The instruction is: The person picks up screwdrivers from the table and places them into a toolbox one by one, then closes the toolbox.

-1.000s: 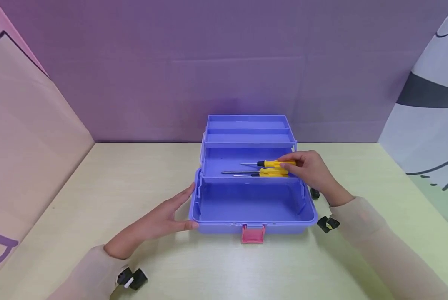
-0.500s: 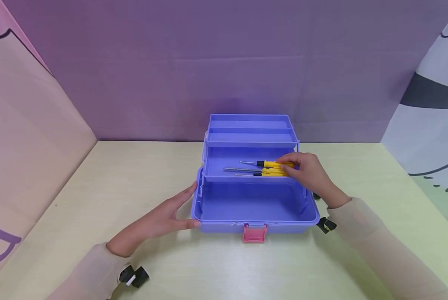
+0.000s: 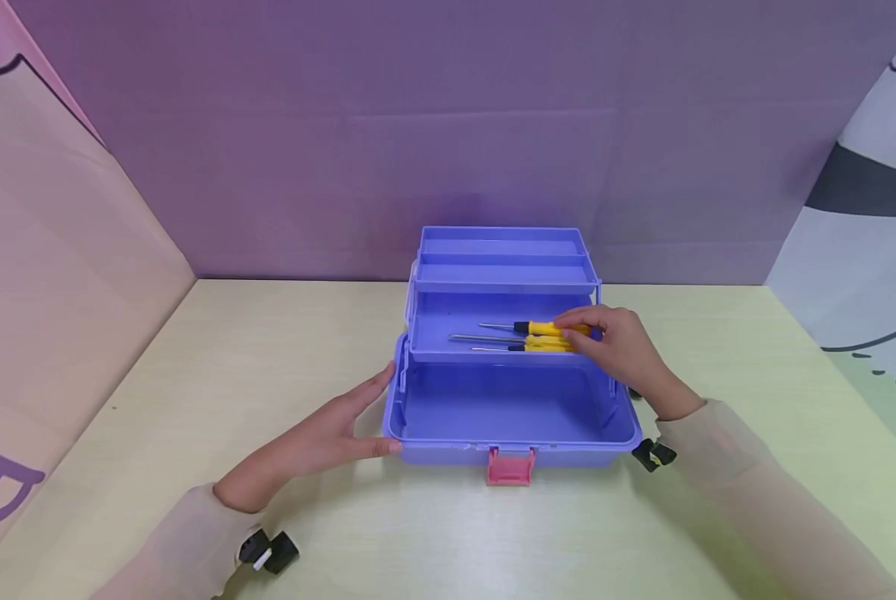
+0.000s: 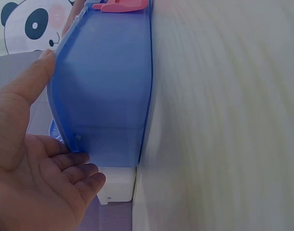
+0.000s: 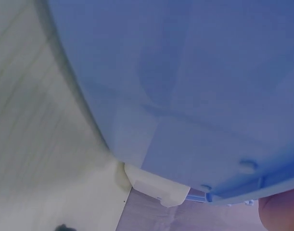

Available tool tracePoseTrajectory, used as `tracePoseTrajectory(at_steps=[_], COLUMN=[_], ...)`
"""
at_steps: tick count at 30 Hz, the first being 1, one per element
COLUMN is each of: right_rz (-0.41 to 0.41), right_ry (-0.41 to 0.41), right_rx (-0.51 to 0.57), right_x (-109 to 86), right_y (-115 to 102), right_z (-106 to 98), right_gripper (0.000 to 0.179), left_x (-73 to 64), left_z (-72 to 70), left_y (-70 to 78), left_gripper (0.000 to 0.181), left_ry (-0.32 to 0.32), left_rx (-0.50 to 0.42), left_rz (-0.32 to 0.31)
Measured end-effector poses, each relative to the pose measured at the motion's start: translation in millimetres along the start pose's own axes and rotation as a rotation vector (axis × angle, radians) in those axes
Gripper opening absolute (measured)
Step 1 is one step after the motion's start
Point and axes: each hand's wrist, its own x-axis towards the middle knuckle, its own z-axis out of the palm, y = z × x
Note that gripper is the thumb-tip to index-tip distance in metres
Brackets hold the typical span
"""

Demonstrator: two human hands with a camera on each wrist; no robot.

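Note:
A blue-purple toolbox (image 3: 448, 457) stands with its two stepped trays raised over a deep lower bin. My right hand (image 3: 622, 346) pinches the yellow handle of a slim screwdriver (image 3: 536, 327) at the right of the middle tray (image 3: 455, 310). Its shaft points left. Two more yellow-handled screwdrivers (image 3: 545, 341) lie side by side just in front of it. My left hand (image 3: 331, 437) rests against the toolbox's left side, thumb at the front corner. In the left wrist view, the thumb and fingers of that hand (image 4: 26, 159) spread along the rim.
A pink latch (image 3: 509, 468) hangs at the toolbox's front. Nothing lies in the lower bin (image 3: 508, 404) or the top tray (image 3: 503, 265). A white part (image 4: 119, 183) shows behind the toolbox in both wrist views. A purple backdrop (image 3: 478, 150) rises behind the pale table (image 3: 282, 333).
The view has shifted slightly. My right hand has slid the pinched screwdriver a little left relative to the toolbox and the other screwdrivers. My left hand stays against the toolbox's side.

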Motion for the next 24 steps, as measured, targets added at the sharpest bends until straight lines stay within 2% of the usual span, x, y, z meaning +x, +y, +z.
tracePoseTrajectory(at_steps=[13,24], right_rz=[-0.048,-0.005], right_ry=[0.031,0.06], right_rx=[0.119,0.209], right_x=[-7.9,-28.1], right_y=[7,10], right_z=[-1,-14], right_gripper=[0.018,0.02], left_x=[-5.1,-5.3], left_z=[1.2,0.5], left_y=[-7.2,-7.4], left_gripper=[0.092,0.095], left_ry=[0.009,0.013], left_rx=[-0.022,-0.013], left_rz=[-0.019,-0.023])
